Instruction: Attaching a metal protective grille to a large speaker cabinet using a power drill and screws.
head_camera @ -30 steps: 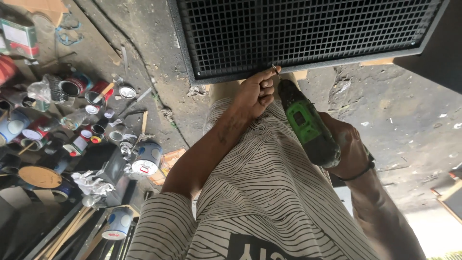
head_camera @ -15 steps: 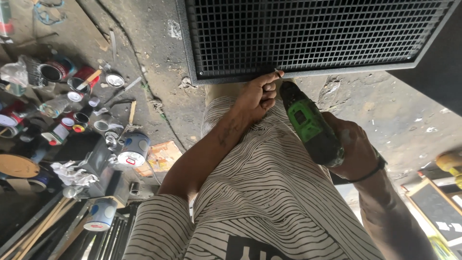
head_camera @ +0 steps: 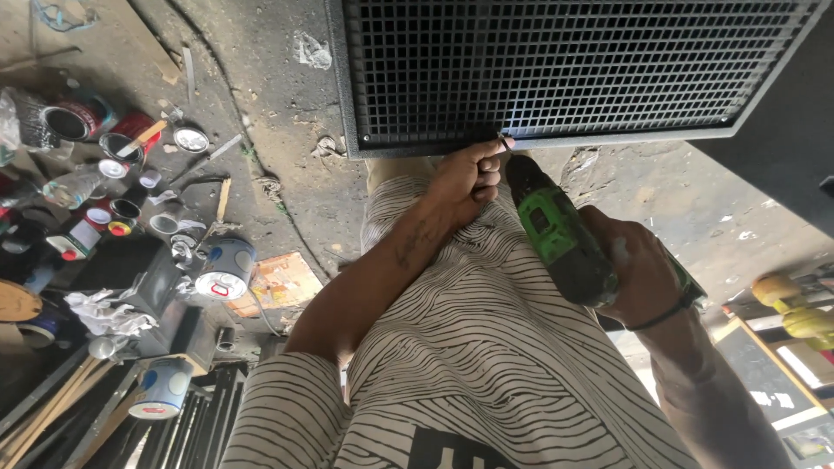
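A black metal frame [head_camera: 417, 146] filled with square wire mesh lies on the concrete floor at the top of the view. My left hand [head_camera: 467, 178] is closed at the frame's near edge, fingers pinched on something too small to make out. My right hand [head_camera: 638, 265] grips a green and black cordless drill [head_camera: 560, 230], whose nose points at the frame edge right beside my left fingers. My striped shirt fills the lower middle and hides my legs.
Several paint cans [head_camera: 221, 269], tins and bottles [head_camera: 78, 236] crowd the floor on the left, with crumpled paper [head_camera: 104, 313] and wooden sticks [head_camera: 43, 408]. A flat orange card [head_camera: 278, 282] lies near the cans. A yellow tool [head_camera: 795, 304] sits at the right edge.
The view has drifted so the frame and clutter sit slightly higher and further left. Both hands stay at the frame's edge with the drill pointed at the same spot.
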